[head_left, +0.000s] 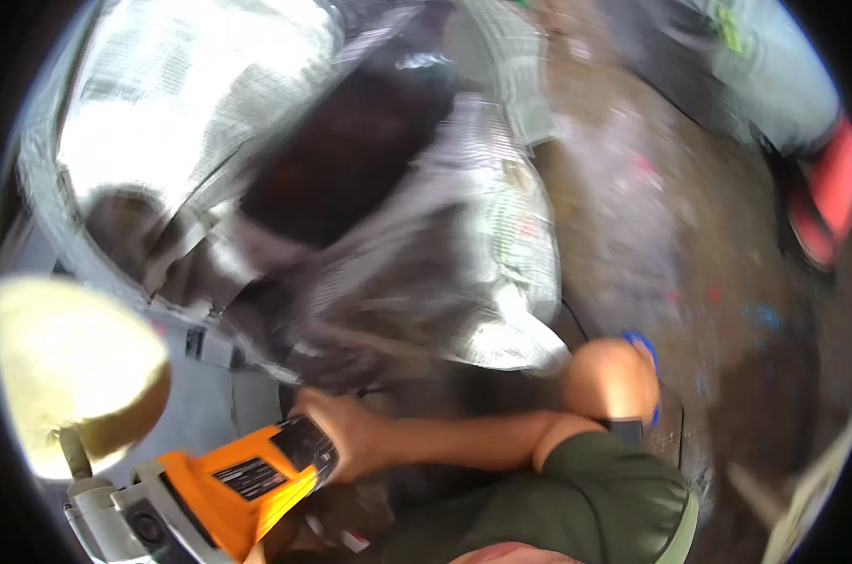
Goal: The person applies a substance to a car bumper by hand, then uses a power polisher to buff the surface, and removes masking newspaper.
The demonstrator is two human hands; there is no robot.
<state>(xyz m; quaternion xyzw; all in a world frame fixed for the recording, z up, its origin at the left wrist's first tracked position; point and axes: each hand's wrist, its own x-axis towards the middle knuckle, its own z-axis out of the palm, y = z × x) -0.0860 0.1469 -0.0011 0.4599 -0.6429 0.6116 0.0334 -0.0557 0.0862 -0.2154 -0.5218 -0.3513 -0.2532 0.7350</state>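
My right hand (345, 433) is wrapped around the black rear end of an orange power polisher (246, 479), which bears a printed label. The polisher's grey metal head (126, 522) points to the lower left. From its spindle stands a round, pale yellow pad (73, 366), tilted with its broad face towards me. A sliver of skin at the bottom edge, against the tool's body, may be my left hand (255, 553); its grip is hidden. Beyond my right forearm lies a dark, glossy panel (355, 141), blurred, amid silvery-white woven plastic sheeting (426, 275).
A bare knee (609, 377) stands beside my right upper arm, with a blue sandal (641, 345) partly behind it. At the upper right are another person's grey trouser leg (771, 77) and red shoe (831, 190). The brown floor (680, 282) has paint stains. A grey surface (207, 388) lies behind the pad.
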